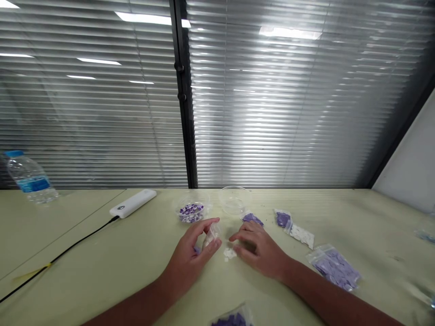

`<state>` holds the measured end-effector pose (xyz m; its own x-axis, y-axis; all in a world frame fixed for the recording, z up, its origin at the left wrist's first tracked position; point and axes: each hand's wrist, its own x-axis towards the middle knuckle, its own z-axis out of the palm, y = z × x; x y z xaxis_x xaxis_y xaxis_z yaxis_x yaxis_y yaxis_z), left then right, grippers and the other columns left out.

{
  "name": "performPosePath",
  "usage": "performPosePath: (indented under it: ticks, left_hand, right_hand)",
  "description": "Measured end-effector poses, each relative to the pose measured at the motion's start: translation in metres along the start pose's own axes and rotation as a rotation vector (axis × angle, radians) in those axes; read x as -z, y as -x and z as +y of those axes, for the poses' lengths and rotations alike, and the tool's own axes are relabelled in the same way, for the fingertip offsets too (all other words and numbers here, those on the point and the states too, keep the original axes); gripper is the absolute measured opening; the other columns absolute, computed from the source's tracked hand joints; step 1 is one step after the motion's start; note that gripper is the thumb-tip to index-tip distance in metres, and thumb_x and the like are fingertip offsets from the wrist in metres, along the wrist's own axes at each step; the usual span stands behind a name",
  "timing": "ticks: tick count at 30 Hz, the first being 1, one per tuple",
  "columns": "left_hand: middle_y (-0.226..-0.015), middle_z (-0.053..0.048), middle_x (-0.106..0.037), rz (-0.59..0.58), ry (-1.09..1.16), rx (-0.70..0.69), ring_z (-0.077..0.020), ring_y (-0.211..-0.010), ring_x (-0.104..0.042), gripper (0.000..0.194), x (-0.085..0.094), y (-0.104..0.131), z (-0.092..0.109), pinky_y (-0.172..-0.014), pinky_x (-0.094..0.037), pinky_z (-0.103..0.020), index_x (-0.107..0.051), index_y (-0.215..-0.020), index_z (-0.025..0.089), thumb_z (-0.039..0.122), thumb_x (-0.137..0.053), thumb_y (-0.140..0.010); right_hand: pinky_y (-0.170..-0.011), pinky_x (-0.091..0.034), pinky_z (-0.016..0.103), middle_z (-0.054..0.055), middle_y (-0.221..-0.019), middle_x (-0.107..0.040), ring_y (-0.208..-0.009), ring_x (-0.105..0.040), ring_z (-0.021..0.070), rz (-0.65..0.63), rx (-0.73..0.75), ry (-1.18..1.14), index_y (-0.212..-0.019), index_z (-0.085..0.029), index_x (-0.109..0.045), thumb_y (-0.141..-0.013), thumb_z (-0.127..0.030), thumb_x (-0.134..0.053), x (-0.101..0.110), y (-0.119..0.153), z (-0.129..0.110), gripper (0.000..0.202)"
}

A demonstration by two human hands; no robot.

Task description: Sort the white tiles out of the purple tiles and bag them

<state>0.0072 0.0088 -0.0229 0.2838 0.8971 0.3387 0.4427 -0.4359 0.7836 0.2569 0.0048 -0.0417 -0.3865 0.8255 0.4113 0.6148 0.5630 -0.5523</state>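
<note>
My left hand (190, 253) grips a small clear plastic bag (212, 234) with white pieces in it, between thumb and fingers. A few white pieces (229, 253) lie on the table between my hands. Just right of them is my right hand (260, 246), its fingers bent and thumb apart from them, with nothing visible between them. Beyond my left hand stands a clear round bowl (192, 209) with purple and white pieces. Another clear bowl (234, 201) is beside it. A bag of purple pieces (252, 219) lies just behind my right hand.
Bags of purple (282, 218), white (302, 235) and lilac pieces (335, 268) lie to the right. Another purple bag (234, 318) is at the near edge. A white device (133, 203) with a black cable and a water bottle (32, 177) are on the left.
</note>
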Motion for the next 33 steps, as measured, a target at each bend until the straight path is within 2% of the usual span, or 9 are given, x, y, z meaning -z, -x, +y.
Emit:
performPosePath:
  ticks: [4, 8, 10, 12, 16, 18, 23, 28, 33]
  left_hand:
    - [-0.134, -0.005, -0.064, -0.004, 0.002, -0.02, -0.0274, -0.122, -0.059, 0.043, 0.0006, 0.0003, 0.0007, -0.108, -0.048, -0.04, -0.063, -0.138, 0.031, 0.048, -0.061, -0.098]
    - [-0.135, -0.004, -0.065, -0.004, -0.012, -0.035, -0.0269, -0.122, -0.06, 0.042, 0.0, 0.0, -0.0001, -0.107, -0.049, -0.039, -0.063, -0.138, 0.032, 0.047, -0.06, -0.099]
    - [-0.135, -0.004, -0.065, -0.003, -0.02, -0.044, -0.0268, -0.123, -0.061, 0.042, -0.0006, -0.0003, -0.0009, -0.106, -0.049, -0.039, -0.063, -0.138, 0.032, 0.046, -0.061, -0.098]
    - [-0.136, -0.004, -0.065, -0.008, -0.027, -0.055, -0.0266, -0.124, -0.06, 0.043, -0.001, -0.0005, -0.0013, -0.107, -0.049, -0.039, -0.063, -0.138, 0.032, 0.044, -0.063, -0.097]
    - [-0.138, -0.005, -0.063, -0.025, -0.046, -0.067, -0.0265, -0.126, -0.059, 0.045, -0.0009, -0.0001, -0.0004, -0.11, -0.046, -0.04, -0.061, -0.139, 0.033, 0.042, -0.067, -0.094]
    - [-0.139, -0.005, -0.063, -0.033, -0.052, -0.075, -0.027, -0.127, -0.059, 0.045, -0.0009, 0.0002, 0.0004, -0.111, -0.046, -0.041, -0.062, -0.138, 0.033, 0.042, -0.068, -0.094]
    - [-0.139, -0.005, -0.062, -0.026, -0.036, -0.093, -0.0268, -0.127, -0.058, 0.045, -0.0016, 0.0, 0.0, -0.112, -0.045, -0.041, -0.062, -0.138, 0.033, 0.04, -0.068, -0.094]
    - [-0.138, -0.007, -0.063, -0.027, -0.029, -0.101, -0.0281, -0.127, -0.058, 0.046, -0.0016, 0.0, -0.0017, -0.113, -0.045, -0.043, -0.063, -0.138, 0.031, 0.041, -0.069, -0.093]
    - [-0.135, -0.008, -0.063, -0.038, -0.05, -0.107, -0.0281, -0.126, -0.058, 0.046, -0.0018, 0.0008, -0.0014, -0.112, -0.045, -0.044, -0.062, -0.139, 0.031, 0.04, -0.068, -0.094]
  right_hand:
    - [-0.091, -0.044, 0.041, 0.002, -0.1, -0.063, -0.098, -0.06, 0.0228, -0.014, 0.013, -0.011, -0.107, -0.03, -0.078, -0.084, -0.019, -0.078, 0.0016, 0.0007, -0.0013, 0.025]
    - [-0.09, -0.044, 0.04, 0.002, -0.097, -0.063, -0.096, -0.061, 0.0218, -0.007, 0.03, -0.025, -0.096, -0.032, -0.082, -0.085, -0.03, -0.083, -0.0037, -0.0007, 0.0046, 0.012]
    - [-0.089, -0.045, 0.039, 0.002, -0.093, -0.064, -0.093, -0.062, 0.0209, 0.003, 0.021, -0.033, -0.09, -0.03, -0.082, -0.086, -0.031, -0.082, -0.0056, -0.0019, 0.007, 0.004]
    - [-0.088, -0.045, 0.038, 0.002, -0.093, -0.066, -0.093, -0.063, 0.0211, 0.01, 0.013, -0.036, -0.09, -0.029, -0.081, -0.084, -0.028, -0.084, -0.0054, -0.0028, 0.0072, 0.006]
    - [-0.083, -0.047, 0.037, 0.003, -0.091, -0.068, -0.092, -0.063, 0.0217, 0.046, -0.027, -0.036, -0.096, -0.026, -0.079, -0.092, -0.019, -0.069, -0.0004, -0.0031, 0.0027, 0.012]
    - [-0.079, -0.047, 0.037, 0.004, -0.086, -0.068, -0.088, -0.062, 0.022, 0.072, -0.051, -0.022, -0.091, -0.023, -0.077, -0.093, -0.015, -0.063, 0.0015, -0.002, 0.0007, 0.016]
    - [-0.08, -0.045, 0.041, 0.004, -0.083, -0.065, -0.085, -0.059, 0.0238, 0.107, -0.059, 0.026, -0.087, -0.021, -0.075, -0.079, -0.018, -0.076, -0.0007, 0.0042, -0.0014, 0.008]
    - [-0.083, -0.046, 0.04, 0.004, -0.09, -0.068, -0.089, -0.061, 0.0236, 0.069, -0.033, 0.007, -0.088, -0.025, -0.078, -0.082, -0.022, -0.08, -0.0047, 0.0058, -0.0001, 0.007]
    - [-0.083, -0.048, 0.037, 0.002, -0.085, -0.069, -0.086, -0.063, 0.0211, 0.001, -0.069, -0.056, -0.084, -0.024, -0.078, -0.085, -0.021, -0.078, -0.0034, 0.0, -0.0005, 0.003]
